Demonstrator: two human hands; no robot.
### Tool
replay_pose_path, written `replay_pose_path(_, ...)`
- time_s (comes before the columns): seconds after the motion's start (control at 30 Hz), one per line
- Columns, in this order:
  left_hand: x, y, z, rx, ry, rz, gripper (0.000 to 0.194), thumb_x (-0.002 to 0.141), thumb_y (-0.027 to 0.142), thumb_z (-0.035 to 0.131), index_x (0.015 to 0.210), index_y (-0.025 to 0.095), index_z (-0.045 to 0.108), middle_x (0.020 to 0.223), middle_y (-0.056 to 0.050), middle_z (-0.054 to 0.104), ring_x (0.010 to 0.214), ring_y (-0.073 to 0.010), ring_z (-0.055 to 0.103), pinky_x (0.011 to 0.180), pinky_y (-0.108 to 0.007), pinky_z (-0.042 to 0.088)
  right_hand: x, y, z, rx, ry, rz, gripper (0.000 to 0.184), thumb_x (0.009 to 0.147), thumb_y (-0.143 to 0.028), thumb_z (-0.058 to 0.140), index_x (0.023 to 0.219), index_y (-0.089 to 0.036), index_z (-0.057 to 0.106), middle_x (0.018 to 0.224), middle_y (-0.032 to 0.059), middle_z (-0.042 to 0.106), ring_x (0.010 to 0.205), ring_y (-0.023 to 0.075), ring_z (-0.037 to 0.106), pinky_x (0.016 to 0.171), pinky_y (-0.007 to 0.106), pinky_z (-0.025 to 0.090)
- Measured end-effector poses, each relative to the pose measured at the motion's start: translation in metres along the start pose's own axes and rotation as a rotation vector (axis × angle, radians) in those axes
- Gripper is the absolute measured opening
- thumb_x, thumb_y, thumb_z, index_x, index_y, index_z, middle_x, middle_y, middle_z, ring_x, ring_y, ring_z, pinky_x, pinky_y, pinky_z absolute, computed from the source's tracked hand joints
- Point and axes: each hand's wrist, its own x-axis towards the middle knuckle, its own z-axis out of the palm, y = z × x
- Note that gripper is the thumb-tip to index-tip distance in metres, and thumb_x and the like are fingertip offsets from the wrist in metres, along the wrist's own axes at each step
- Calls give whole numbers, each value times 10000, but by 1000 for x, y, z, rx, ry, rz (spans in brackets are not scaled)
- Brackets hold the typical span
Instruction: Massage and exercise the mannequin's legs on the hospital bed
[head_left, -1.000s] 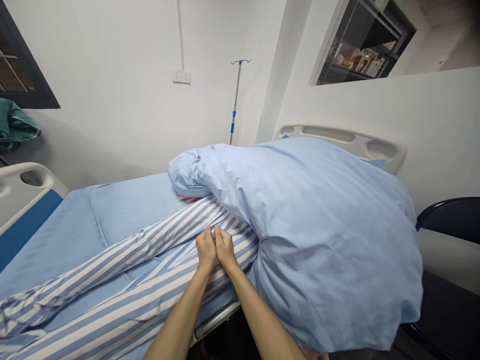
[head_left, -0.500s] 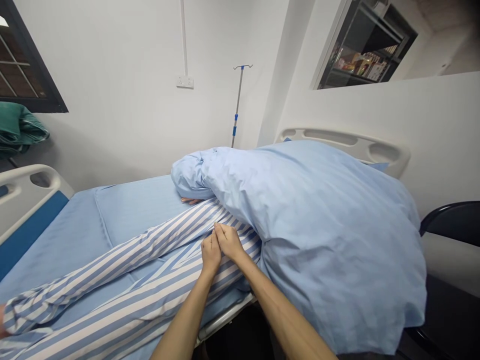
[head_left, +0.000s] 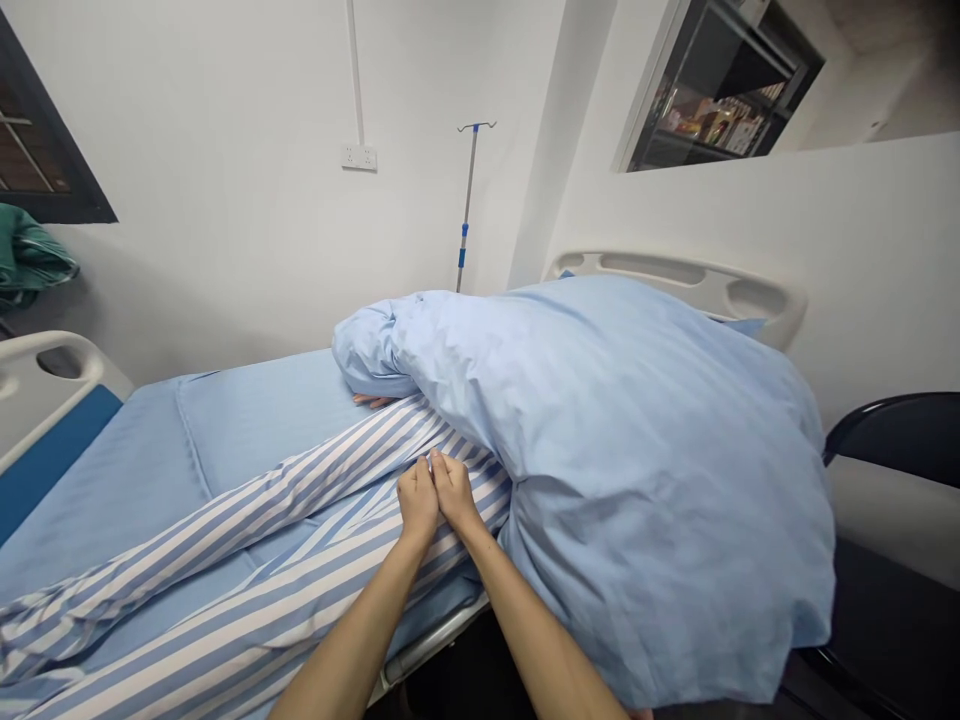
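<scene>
Looking along a hospital bed [head_left: 431, 648] from its side, the far left shows a dark-framed window [head_left: 41, 130] with a folded green cloth [head_left: 26, 262] below it. Beneath them stands the white bed rail [head_left: 45, 365] with its blue panel, and a pale blue bed sheet [head_left: 150, 470] stretches to the right of that rail.

Lying on the sheet, blue-and-white striped hospital trousers [head_left: 225, 512] run diagonally from the lower left toward the middle of the bed, clothing the legs of a person lying there. The left hand [head_left: 417, 505] and right hand [head_left: 454, 492] rest on these trousers, side by side and pressed together, with their fingertips down on the stripes. Whether they pinch a fold of the cloth, I cannot tell.

Higher up, the lying person's fingers [head_left: 372, 401] show at the edge of a bulky light blue duvet [head_left: 637, 480]. Behind them, a white wall socket [head_left: 358, 157] sits on the wall, just left of a metal IV pole [head_left: 466, 200] with blue fittings. The right hand lies just beside the duvet's edge. Past the duvet are a white headboard [head_left: 675, 272], an interior window [head_left: 712, 100] showing stocked shelves, and a black curved chair back [head_left: 892, 430].
</scene>
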Motion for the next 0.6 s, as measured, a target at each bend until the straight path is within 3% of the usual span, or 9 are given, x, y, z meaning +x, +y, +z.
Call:
replay_pose_path(0.23, 11, 27, 16, -177, 25, 59, 399, 810, 416, 345, 486, 200, 263, 441, 58, 279, 443, -80, 279, 466, -228, 248, 4, 5, -3, 157, 48, 69, 432, 870, -442, 281, 564, -173, 425, 547, 1, 483, 527, 108, 416, 498, 221, 313)
replay_pose_path(0.47, 9, -9, 14, 101, -1, 117, 413, 836, 378, 310, 490, 184, 426, 484, 0, 480, 488, -110, 408, 528, -242, 284, 3, 4, -4, 95, 75, 81, 427, 860, -434, 309, 514, -186, 336, 481, -29, 379, 476, 87, 337, 474, 221, 284)
replay_pose_path(0.6, 8, -11, 13, 136, -1, 138, 432, 848, 395, 292, 511, 183, 461, 504, -19, 527, 498, -120, 446, 535, -238, 310, 5, 1, -5, 91, 33, 74, 410, 861, -429, 294, 540, -184, 364, 508, -15, 425, 501, 97, 369, 485, 219, 303)
